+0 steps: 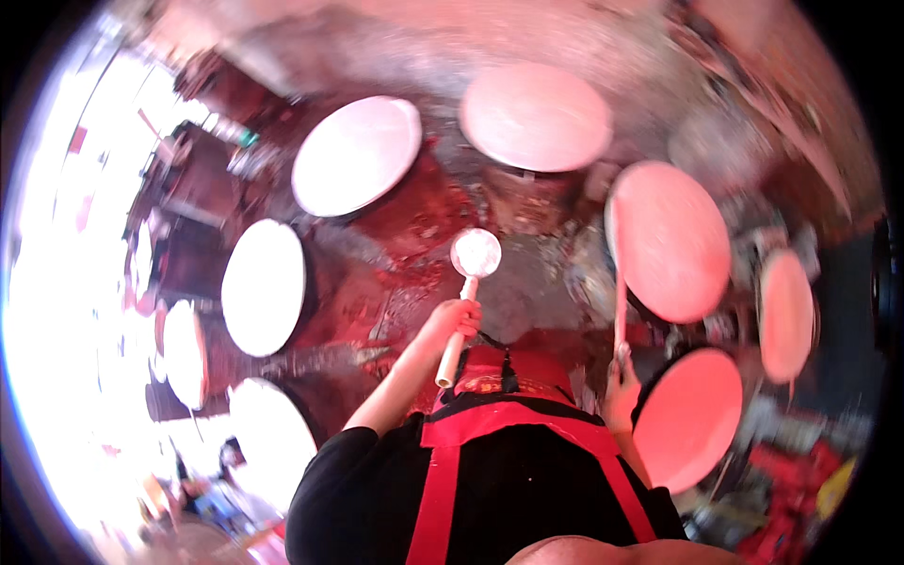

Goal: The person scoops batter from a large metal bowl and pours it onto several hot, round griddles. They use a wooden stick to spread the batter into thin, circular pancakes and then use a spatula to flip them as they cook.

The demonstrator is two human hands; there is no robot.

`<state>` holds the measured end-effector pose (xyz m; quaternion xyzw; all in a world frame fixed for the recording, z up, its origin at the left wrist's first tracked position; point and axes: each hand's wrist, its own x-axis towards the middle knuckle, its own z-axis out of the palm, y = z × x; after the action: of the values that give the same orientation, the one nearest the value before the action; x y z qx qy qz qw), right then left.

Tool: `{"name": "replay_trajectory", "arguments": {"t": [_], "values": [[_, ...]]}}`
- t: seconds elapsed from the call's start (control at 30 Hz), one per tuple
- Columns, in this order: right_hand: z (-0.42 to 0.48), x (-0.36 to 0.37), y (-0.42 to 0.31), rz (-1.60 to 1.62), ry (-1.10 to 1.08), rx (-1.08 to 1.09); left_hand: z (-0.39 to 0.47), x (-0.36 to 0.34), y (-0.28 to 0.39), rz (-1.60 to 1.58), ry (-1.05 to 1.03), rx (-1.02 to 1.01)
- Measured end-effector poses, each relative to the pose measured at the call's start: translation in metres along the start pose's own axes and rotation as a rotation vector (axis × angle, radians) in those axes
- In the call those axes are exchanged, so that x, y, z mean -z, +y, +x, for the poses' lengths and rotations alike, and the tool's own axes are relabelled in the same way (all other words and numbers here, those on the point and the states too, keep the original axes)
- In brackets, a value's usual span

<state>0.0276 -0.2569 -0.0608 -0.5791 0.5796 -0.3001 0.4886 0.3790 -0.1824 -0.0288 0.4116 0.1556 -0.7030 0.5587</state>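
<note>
My left hand (455, 321) is closed around the pale handle of a ladle (476, 253), whose round bowl points away from me and looks whitish inside. At the right, my right hand (621, 385) grips the near end of a long thin stick (621, 311). The stick's far part lies over or against the left side of a large round pale disc-like surface (671, 244); whether it touches is unclear. Another such round surface (688, 420) is just right of my right hand. What these round surfaces are made of cannot be told.
More large round pale surfaces stand around me, at the front left (357, 155), front (537, 116), left (263, 286) and far right (786, 316). Some rest on dark, blocky bases. A rough wall rises ahead. Red cloth-like items (791, 494) lie at the lower right. Strong glare fills the left side.
</note>
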Motion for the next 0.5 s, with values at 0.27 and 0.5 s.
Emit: {"name": "replay_trajectory", "arguments": {"t": [0.27, 0.5], "values": [[0.080, -0.185, -0.091, -0.303, -0.672, 0.422, -0.089, 0.099, -0.015, -0.380, 0.302, -0.459], [0.037, -0.425, -0.195, -0.684, -1.208, 1.164, -0.164, 0.144, -0.040, -0.828, 0.390, -0.905]]}}
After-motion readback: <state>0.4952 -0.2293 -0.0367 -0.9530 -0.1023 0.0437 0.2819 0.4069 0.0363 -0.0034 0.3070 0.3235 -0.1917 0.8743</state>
